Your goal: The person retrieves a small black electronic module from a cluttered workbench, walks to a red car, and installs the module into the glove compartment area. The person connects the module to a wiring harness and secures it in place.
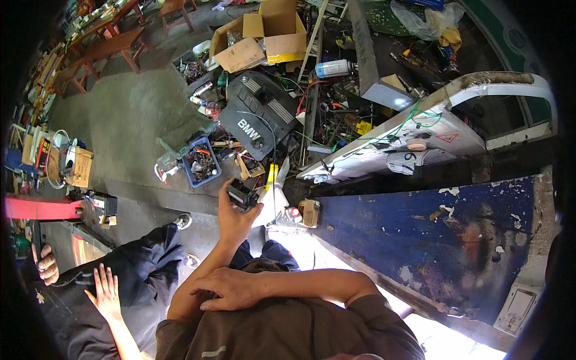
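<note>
Gripping partly hidden black component (242, 195)

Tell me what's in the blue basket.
The blue basket holds a heap of small, mostly dark pieces, too tiny to identify. They cover its bottom, so anything beneath is hidden.

Around me I had: one grey floor (144, 108); reddish-brown wooden benches (114, 47) and a stool (173, 8), far left; one blue panel (384, 225), paint chipped, to my right, where white light (447, 345) glared along its near edge.
</note>
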### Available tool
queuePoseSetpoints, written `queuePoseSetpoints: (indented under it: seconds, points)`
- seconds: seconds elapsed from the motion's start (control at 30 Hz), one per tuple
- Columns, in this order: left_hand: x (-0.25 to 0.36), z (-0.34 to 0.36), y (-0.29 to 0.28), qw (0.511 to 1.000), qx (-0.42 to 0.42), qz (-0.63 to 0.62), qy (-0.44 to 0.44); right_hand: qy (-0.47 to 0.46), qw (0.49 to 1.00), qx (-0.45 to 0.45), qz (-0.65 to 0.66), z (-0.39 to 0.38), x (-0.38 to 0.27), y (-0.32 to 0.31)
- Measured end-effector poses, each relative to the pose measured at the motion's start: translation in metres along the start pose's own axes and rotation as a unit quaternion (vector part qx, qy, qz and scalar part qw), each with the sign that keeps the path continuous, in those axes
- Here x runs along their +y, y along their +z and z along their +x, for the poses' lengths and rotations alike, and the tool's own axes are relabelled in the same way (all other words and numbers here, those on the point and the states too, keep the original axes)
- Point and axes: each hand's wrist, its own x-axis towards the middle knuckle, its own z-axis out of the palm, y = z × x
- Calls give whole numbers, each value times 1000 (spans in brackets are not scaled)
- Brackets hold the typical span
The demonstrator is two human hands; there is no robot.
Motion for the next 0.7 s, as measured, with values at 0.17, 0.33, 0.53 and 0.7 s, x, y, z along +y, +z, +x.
queuePoseSetpoints:
  seconds: [0.17, 0.33, 0.53, 0.7]
  points:
    - [6, 4, 11, 998, -15, 44, 36, -28, 999, 25, 29, -13, 6, -5]
    - [11, 6, 8, 999, 3, 24, 30, -5, 998, 29, 58, -27, 10, -20]
    - [29, 23, 3, 997, 28, 54, 57, 14, 999, 23, 39, -28, 2, -23]
    - [46, 44, 0, 996, 48, 10, 80, 8, 1000, 3, -5, -23, -5, -12]
